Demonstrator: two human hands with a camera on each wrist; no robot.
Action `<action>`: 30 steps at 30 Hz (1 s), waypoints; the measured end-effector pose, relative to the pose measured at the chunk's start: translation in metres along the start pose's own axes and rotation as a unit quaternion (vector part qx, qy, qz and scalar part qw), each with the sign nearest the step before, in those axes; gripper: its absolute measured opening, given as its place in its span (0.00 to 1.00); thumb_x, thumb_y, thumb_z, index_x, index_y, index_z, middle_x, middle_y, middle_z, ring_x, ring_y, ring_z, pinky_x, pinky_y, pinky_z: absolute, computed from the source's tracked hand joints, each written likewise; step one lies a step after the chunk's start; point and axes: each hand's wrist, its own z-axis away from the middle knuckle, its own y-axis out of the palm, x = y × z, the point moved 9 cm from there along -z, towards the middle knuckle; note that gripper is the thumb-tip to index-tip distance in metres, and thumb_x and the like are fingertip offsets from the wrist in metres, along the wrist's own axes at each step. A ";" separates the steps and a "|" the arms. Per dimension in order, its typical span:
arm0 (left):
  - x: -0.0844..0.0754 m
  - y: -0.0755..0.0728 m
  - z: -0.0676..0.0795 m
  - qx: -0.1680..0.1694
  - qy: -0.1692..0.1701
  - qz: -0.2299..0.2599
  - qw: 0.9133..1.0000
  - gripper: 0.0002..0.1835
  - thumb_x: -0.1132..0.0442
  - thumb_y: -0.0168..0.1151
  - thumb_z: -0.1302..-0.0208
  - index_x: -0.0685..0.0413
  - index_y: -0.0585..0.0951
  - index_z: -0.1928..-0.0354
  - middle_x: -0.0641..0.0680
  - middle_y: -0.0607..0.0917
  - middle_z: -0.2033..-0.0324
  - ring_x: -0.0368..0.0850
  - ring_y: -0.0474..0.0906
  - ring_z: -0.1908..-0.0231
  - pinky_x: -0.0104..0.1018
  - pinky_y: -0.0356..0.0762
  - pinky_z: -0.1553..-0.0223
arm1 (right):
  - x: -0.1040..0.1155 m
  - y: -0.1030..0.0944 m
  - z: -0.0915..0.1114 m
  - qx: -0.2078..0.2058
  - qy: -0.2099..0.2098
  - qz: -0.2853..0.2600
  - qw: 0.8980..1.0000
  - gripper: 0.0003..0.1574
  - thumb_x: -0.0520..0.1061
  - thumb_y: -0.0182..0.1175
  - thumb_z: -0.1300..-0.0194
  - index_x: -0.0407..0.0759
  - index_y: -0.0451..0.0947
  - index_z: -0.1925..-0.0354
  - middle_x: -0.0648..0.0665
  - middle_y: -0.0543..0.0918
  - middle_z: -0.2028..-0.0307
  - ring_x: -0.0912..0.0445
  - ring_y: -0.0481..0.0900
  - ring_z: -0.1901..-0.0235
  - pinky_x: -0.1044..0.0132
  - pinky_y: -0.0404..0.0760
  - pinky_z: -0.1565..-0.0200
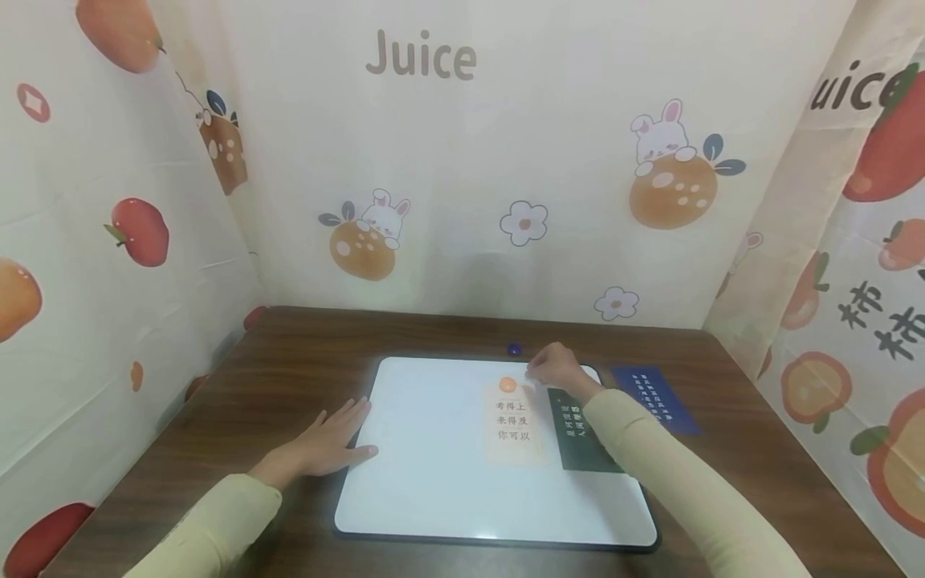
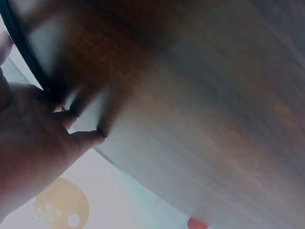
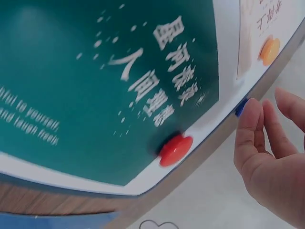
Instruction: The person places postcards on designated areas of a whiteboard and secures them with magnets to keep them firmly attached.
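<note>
A whiteboard lies on the table, carrying a cream card and a dark green card. My left hand rests at the board's left edge, fingers spread, thumb over the white surface. Near the back edge, between the two cards' top corners, my right hand pinches a small blue magnet, mostly hidden by the fingertips. An orange magnet sits at the top of the cream card. In the right wrist view a red magnet is at the green card's far corner.
Another blue magnet lies on the wooden table behind the board. A blue card lies to the board's right, partly behind the right sleeve. Fruit-patterned curtains close in the back and both sides.
</note>
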 end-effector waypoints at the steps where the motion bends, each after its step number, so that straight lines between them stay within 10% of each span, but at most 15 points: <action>1: 0.000 0.000 0.000 0.000 0.000 0.000 1.000 0.45 0.42 0.53 0.34 0.65 0.51 0.28 0.65 0.50 0.28 0.64 0.39 0.29 0.70 0.32 0.37 | -0.001 -0.002 0.000 0.000 -0.001 -0.001 1.000 0.15 0.38 0.65 0.42 0.31 0.81 0.57 0.37 0.84 0.63 0.47 0.82 0.64 0.57 0.82 0.60; 30: 0.002 0.000 0.000 -0.003 -0.001 -0.009 1.000 0.45 0.42 0.53 0.34 0.64 0.51 0.27 0.64 0.51 0.28 0.63 0.39 0.29 0.69 0.33 0.37 | -0.052 -0.047 0.006 -0.015 0.016 -0.032 0.999 0.18 0.40 0.62 0.39 0.29 0.77 0.53 0.32 0.80 0.57 0.41 0.80 0.58 0.47 0.78 0.54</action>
